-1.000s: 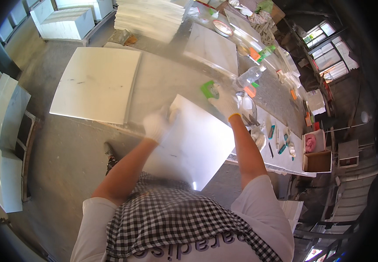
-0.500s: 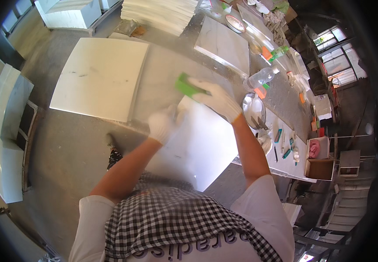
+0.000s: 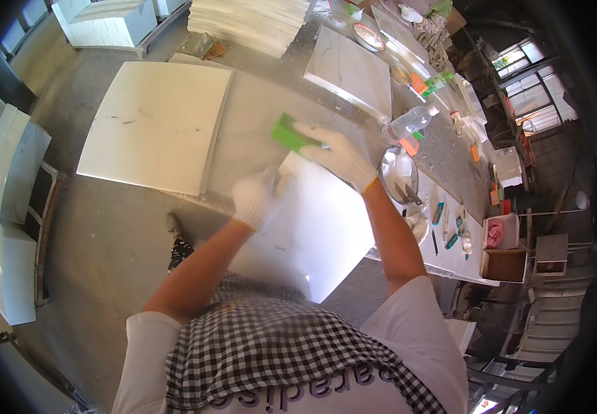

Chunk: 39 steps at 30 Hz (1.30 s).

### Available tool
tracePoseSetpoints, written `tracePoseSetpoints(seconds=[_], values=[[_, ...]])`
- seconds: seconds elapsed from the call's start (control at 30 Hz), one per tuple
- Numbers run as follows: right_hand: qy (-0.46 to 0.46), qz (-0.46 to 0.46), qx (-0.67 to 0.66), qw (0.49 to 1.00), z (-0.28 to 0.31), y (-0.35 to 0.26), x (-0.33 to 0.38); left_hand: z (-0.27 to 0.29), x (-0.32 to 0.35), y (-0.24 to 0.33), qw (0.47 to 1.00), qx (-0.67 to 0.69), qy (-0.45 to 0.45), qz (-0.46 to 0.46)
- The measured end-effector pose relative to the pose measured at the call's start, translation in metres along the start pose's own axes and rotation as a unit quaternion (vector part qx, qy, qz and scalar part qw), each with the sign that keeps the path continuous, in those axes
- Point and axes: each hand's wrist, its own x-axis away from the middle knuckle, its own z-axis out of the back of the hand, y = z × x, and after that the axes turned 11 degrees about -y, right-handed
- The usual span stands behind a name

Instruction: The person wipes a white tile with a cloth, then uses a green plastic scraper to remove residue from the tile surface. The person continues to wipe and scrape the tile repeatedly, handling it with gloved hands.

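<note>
My right hand [image 3: 340, 157], in a white knit glove, grips a green block [image 3: 290, 132], which looks like a sanding block. It is at the far edge of a glossy white stone slab [image 3: 312, 224] that lies tilted close to my body. My left hand [image 3: 253, 196], gloved too, is closed on the slab's left edge; haze blurs its fingertips. Dust or a smear on the lens softens the middle of the picture. The block's underside and its contact with the slab are hidden.
Left of my hands lies a larger white slab [image 3: 157, 124]. Another slab [image 3: 350, 69] is farther off. To the right stand a metal bowl [image 3: 417, 176] with scrapers, a plastic bottle [image 3: 412, 123] and small tools. Stacked slabs [image 3: 246, 24] stand at the back.
The green block and my right hand have shifted slightly left and away from me. My left hand stays at the slab's edge. The slab looks unmoved.
</note>
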Motion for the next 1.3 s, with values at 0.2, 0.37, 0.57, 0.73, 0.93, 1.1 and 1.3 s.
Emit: tracePoseSetpoints(seconds=[0.2, 0.37, 0.57, 0.73, 0.93, 1.1, 1.3], values=[[-0.021, -0.139, 0.029, 0.99, 0.012, 0.004, 0.036, -0.002, -0.001, -0.002, 1.0, -0.007, -0.014, 0.019], [0.015, -0.035, 0.055, 0.998, -0.003, 0.01, 0.003, 0.0, 0.0, 0.001, 0.998, -0.016, -0.045, 0.029], [-0.001, -0.07, -0.019, 0.997, 0.007, 0.006, 0.035, -0.001, 0.0, 0.0, 1.0, -0.01, -0.012, 0.012], [0.019, -0.061, 0.012, 0.998, 0.0, 0.011, 0.023, -0.003, 0.001, 0.001, 0.998, -0.044, -0.041, 0.028], [0.007, -0.075, -0.006, 0.997, 0.001, 0.004, 0.015, 0.0, 0.0, -0.002, 0.999, -0.025, -0.021, 0.009], [0.005, -0.12, 0.012, 0.993, 0.007, 0.001, 0.043, -0.006, 0.001, -0.004, 0.999, -0.041, -0.013, 0.012], [0.016, 0.004, -0.037, 0.999, -0.004, -0.001, -0.002, -0.004, 0.0, -0.003, 0.999, -0.051, -0.012, 0.012]])
